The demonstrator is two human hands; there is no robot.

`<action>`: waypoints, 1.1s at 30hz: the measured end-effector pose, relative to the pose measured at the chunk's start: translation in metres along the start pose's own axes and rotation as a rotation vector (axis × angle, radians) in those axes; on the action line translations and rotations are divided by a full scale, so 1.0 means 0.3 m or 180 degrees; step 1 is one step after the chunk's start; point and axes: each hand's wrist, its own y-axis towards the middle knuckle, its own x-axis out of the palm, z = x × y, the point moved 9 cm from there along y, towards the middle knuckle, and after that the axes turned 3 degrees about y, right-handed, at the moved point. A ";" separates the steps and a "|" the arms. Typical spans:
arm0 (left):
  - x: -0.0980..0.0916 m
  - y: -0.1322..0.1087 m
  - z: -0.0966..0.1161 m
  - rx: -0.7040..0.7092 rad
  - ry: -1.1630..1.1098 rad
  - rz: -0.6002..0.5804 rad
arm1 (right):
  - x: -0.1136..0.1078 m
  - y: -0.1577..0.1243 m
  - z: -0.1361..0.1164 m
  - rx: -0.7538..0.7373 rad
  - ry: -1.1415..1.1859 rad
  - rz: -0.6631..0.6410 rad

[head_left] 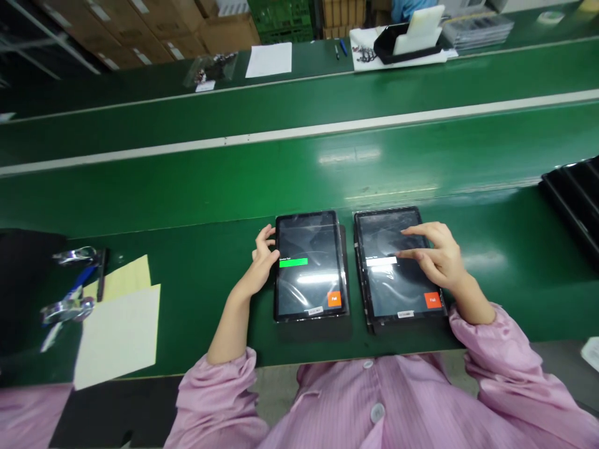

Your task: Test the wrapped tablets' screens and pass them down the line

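Plainly, in the head view, two flat tablets lie side by side on a green table (201, 293), near its front edge and with a narrow gap between them. Each is a thin black rectangle with slightly rounded corners, its glossy dark screen under clear, wrinkled film that catches pale streaks of light. The left tablet (306, 240) shows a bright green bar and an orange "Fail" square; the right tablet (386, 231) shows a white bar and a redder "Fail" square. The small writing above the bars is blurred. Each has a little white sticker along its bottom edge.

The left hand (261, 265) is at the left tablet's outer edge, fingers loosely bent; I cannot tell whether they grip it. The right hand (442, 259) is over the right tablet, two fingers stretched out and grasping nothing; whether they touch the screen is unclear.

The sleeves (219, 399) are pink, finely creased cloth. Farther left lie a smooth white sheet (119, 340) and a yellow sheet (135, 277) of paper.
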 end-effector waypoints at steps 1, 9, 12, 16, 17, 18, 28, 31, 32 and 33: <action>-0.007 0.014 -0.011 -0.0096 -0.0035 0.0043 | 0.015 0.001 -0.002 -0.0010 0.0017 -0.0087; -0.052 0.260 0.127 -0.0630 0.0619 0.0049 | 0.125 0.009 -0.033 -0.0228 -0.0070 -0.0637; 0.020 0.298 0.309 0.0095 0.1606 -0.0395 | 0.060 0.008 0.026 0.0115 -0.0118 -0.0213; 0.169 0.220 0.431 0.0694 0.2160 -0.1211 | -0.004 -0.034 0.181 0.0934 -0.0075 0.0429; 0.196 0.192 0.437 0.0709 0.2282 -0.1344 | 0.006 -0.048 0.222 0.1126 0.0010 0.0490; 0.217 0.163 0.439 0.0711 0.2393 -0.1460 | 0.025 -0.062 0.262 0.1319 0.0135 0.0505; 0.232 0.046 0.469 0.1052 0.2447 -0.1539 | 0.123 -0.117 0.413 0.2052 0.0784 0.0569; 0.224 0.102 0.446 0.0917 0.2455 -0.1353 | 0.115 -0.129 0.429 0.2165 0.0766 0.0703; 0.226 0.116 0.438 0.0865 0.2420 -0.1359 | 0.117 -0.131 0.433 0.2206 0.0744 0.0697; 0.230 0.125 0.433 0.0825 0.2369 -0.1417 | 0.123 -0.130 0.434 0.2234 0.0718 0.0648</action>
